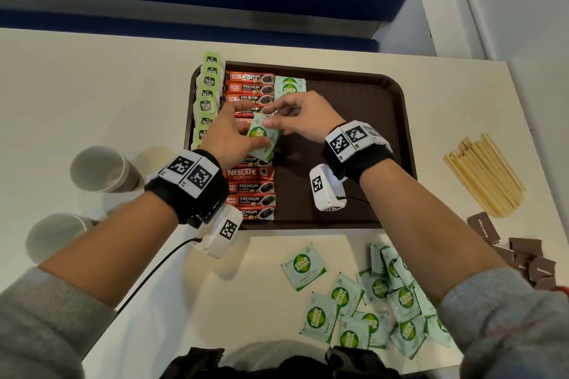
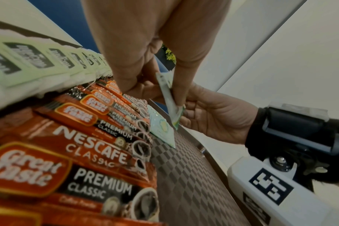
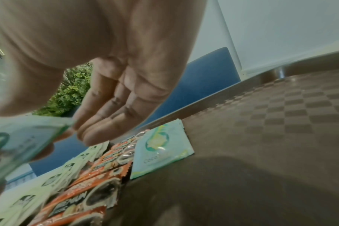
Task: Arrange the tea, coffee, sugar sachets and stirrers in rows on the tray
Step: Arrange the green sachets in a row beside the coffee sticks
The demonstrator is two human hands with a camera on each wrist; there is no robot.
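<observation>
Grey knit sleeves (image 1: 46,317) sit closest to the head camera, cut off at the bottom edge, with some dark bundle between them that I can't make out. Just past that, a loose scatter of pale green square paper sugar sachets (image 1: 374,301) lies on the cream desk (image 1: 92,95), overlapping each other.

Left hand (image 1: 229,138) has its thumb and fingers (image 2: 179,85) curled round a small stack of the same green sachets (image 1: 263,140), held on edge above the dark brown plastic tray (image 1: 354,120). How many are in that stack is hard to tell, they're blurred in both wrist views. Right hand (image 1: 303,120) pinches the top edge of the stack with thumb and forefinger, the other fingers (image 3: 106,116) loosely bent.

Tray floor has a woven checker texture. Along its left side runs a row of light green paper tea bag tags (image 1: 209,92), partly over the rim, the lower end hidden behind the left hand. Next to it is a column of glossy red and orange foil coffee stick sachets (image 1: 251,188), its middle covered by the hands. Two green sugar sachets (image 1: 289,84) already lie flat at the far end, just beside the coffee.

Off to the right on the desk: a bundle of pale wooden stirrers (image 1: 483,175), and near them some brown rectangular sachets (image 1: 529,258), partly hidden by the right sleeve. Two white ceramic cups (image 1: 98,168) stand left of the tray.
</observation>
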